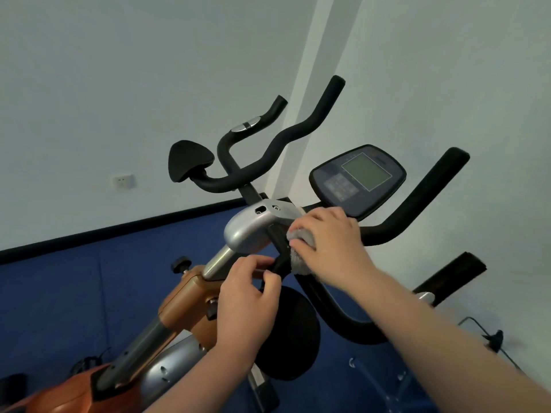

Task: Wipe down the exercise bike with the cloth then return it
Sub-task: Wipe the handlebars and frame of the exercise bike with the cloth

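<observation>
Right hand (331, 245): fingers (301, 244) curled down over a grey cloth (301, 263), clenching it. The cloth shows as a fuzzy wad under the fingertips and along the palm's left edge; most of it is hidden beneath the hand. The wad is pressed against a black bar (278, 247) of the bike, just below the silver housing (253, 228) where the handlebars join the post.

Left hand (247, 305): thumb and fingers pinched closed around the lower end of that same bar, just left of and below the cloth. Its fingertips lie close to the cloth's lower edge; whether they touch it cannot be told.

Both forearms enter from the bottom edge, bare.

Outward on the bike (185, 305): a chrome post (219, 262) runs down-left from the housing into an orange-brown frame with a black knob (180, 263) on it. A round black pad (287, 332) sits below the left hand. Black foam handlebars (301, 129) rise above the housing, one with a small metal sensor plate. A second black pad (189, 159) stands at the upper left. The console (357, 177), with a pale grey-green screen, sits just above the right hand, tilted toward the camera.

Surroundings: blue floor (59, 308), dark skirting, white wall (119, 70) with a socket (122, 181).
</observation>
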### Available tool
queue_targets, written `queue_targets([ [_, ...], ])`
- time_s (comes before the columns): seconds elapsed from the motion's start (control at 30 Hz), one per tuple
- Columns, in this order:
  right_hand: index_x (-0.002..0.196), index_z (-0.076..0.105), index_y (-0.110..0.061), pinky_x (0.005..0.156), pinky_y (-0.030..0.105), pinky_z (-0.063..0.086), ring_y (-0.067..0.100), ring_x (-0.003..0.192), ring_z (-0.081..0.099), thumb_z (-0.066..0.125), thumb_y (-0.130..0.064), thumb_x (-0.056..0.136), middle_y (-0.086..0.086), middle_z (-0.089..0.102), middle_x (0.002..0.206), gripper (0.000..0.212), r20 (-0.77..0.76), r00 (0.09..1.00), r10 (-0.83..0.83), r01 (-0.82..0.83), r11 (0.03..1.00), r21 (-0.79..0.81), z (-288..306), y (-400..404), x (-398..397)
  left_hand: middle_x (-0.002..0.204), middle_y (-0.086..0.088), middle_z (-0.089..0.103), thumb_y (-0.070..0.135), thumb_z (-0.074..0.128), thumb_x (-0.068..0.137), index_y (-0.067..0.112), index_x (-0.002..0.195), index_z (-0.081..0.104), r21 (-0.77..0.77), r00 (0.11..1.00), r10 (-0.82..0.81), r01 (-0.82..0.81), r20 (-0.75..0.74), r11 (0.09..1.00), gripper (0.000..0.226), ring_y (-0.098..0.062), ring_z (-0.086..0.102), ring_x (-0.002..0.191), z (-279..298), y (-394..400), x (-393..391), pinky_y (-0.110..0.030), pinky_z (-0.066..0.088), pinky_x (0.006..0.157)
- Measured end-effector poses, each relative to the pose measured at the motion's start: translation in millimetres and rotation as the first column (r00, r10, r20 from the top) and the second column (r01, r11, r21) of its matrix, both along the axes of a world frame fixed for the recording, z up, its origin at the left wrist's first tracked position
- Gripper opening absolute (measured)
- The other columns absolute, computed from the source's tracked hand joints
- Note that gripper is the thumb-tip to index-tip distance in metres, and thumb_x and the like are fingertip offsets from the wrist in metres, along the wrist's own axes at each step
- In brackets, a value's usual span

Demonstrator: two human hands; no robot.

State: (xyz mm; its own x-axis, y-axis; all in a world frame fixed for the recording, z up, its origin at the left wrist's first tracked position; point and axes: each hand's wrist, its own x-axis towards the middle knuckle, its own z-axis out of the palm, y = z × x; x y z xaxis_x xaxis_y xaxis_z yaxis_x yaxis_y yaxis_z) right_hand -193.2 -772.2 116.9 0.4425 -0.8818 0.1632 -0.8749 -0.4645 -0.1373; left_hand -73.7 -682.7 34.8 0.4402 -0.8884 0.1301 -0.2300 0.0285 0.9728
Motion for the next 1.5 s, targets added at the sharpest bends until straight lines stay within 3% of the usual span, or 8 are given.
queue_targets([
  [0.1, 0.095, 0.069, -0.025, 0.091, 0.029, 0.035, 0.015, 0.108, 0.043, 0.063, -0.017, 0.085, -0.008, 0.061, 0.102, 0.014, 0.249, 0.968, 0.013, 0.023, 0.989, -0.144, -23.5, 17.5, 8.1, 0.089, 0.016, 0.064, 0.028, 0.051, 0.080, 0.042, 0.088, 0.059, -0.006, 1.000, 0.001, -0.001, 0.003, 1.000, 0.019, 0.006, 0.059, 0.084, -0.7, -1.5, -0.3, -0.015, 0.044, 0.063],
  [0.23, 0.092, 0.073, -0.022, 0.092, 0.009, 0.031, 0.010, 0.105, 0.045, 0.066, -0.004, 0.081, -0.012, 0.067, 0.098, 0.022, 0.413, 0.906, 0.096, -0.085, 0.995, -0.046, -23.6, 24.8, 9.6, 0.085, 0.020, 0.065, 0.024, 0.056, 0.083, 0.040, 0.094, 0.057, -0.024, 0.999, 0.024, -0.025, -0.028, 0.999, 0.019, 0.010, 0.059, 0.086, -1.5, -2.9, 0.4, -0.008, 0.043, 0.067],
  [0.4, 0.100, 0.072, -0.025, 0.089, 0.012, 0.039, 0.005, 0.100, 0.049, 0.064, -0.009, 0.085, -0.020, 0.066, 0.098, 0.023, 0.431, 0.883, 0.187, -0.253, 0.962, 0.102, -25.9, 46.2, -5.2, 0.082, 0.013, 0.065, 0.063, 0.047, 0.079, 0.037, 0.107, 0.046, -0.084, 0.995, 0.029, -0.037, -0.096, 0.996, 0.039, 0.004, 0.061, 0.068, -0.9, 0.7, -0.4, -0.006, 0.043, 0.060],
  [0.5, 0.103, 0.071, -0.033, 0.090, 0.015, 0.039, 0.003, 0.101, 0.050, 0.062, -0.016, 0.089, -0.013, 0.068, 0.100, 0.024, 0.387, 0.904, 0.182, -0.292, 0.924, 0.245, -19.1, 46.5, -19.7, 0.085, 0.012, 0.064, 0.058, 0.044, 0.085, 0.035, 0.102, 0.048, -0.080, 0.999, 0.014, -0.017, -0.039, 0.997, 0.030, 0.008, 0.059, 0.073, -0.5, 0.6, 0.9, -0.004, 0.040, 0.062],
  [0.63, 0.107, 0.070, -0.035, 0.096, 0.032, 0.040, 0.011, 0.106, 0.049, 0.059, -0.022, 0.089, -0.001, 0.064, 0.106, 0.024, 0.130, 0.973, 0.192, -0.227, 0.906, 0.357, -7.0, 38.0, -28.7, 0.086, 0.021, 0.059, 0.049, 0.042, 0.090, 0.039, 0.084, 0.053, -0.053, 0.998, -0.053, 0.055, 0.034, 0.997, 0.015, 0.007, 0.056, 0.084, 0.8, -0.1, 3.1, -0.015, 0.037, 0.067],
  [0.87, 0.103, 0.071, -0.035, 0.094, 0.036, 0.041, 0.008, 0.099, 0.047, 0.062, -0.024, 0.089, -0.017, 0.068, 0.105, 0.020, 0.061, 0.991, 0.123, -0.136, 0.942, 0.308, 1.4, 47.6, -40.1, 0.096, 0.012, 0.056, 0.041, 0.047, 0.088, 0.039, 0.090, 0.051, -0.009, 0.969, -0.202, 0.205, 0.139, 0.979, 0.005, 0.008, 0.052, 0.092, 4.1, -1.7, 10.1, -0.013, 0.038, 0.072],
  [1.3, 0.112, 0.063, -0.036, 0.091, 0.029, 0.044, 0.005, 0.105, 0.053, 0.067, -0.040, 0.081, -0.014, 0.062, 0.110, 0.031, 0.193, 0.960, -0.205, 0.167, 0.967, 0.194, -15.2, 80.9, -52.0, 0.099, 0.016, 0.045, 0.032, 0.052, 0.088, 0.031, 0.097, 0.048, 0.025, 0.849, -0.324, 0.345, 0.418, 0.938, 0.009, 0.012, 0.047, 0.093, 10.1, -14.0, 20.5, -0.005, 0.032, 0.064],
  [1.5, 0.103, 0.065, -0.034, 0.082, 0.028, 0.043, 0.008, 0.097, 0.056, 0.065, -0.036, 0.082, -0.013, 0.063, 0.099, 0.021, 0.346, 0.903, -0.257, 0.235, 0.966, 0.105, -5.3, 79.8, -55.5, 0.113, 0.011, 0.049, 0.037, 0.051, 0.091, 0.028, 0.114, 0.047, 0.123, 0.750, -0.353, 0.346, 0.559, 0.930, 0.025, -0.006, 0.051, 0.095, 30.3, -15.2, 31.1, -0.026, 0.041, 0.077],
])
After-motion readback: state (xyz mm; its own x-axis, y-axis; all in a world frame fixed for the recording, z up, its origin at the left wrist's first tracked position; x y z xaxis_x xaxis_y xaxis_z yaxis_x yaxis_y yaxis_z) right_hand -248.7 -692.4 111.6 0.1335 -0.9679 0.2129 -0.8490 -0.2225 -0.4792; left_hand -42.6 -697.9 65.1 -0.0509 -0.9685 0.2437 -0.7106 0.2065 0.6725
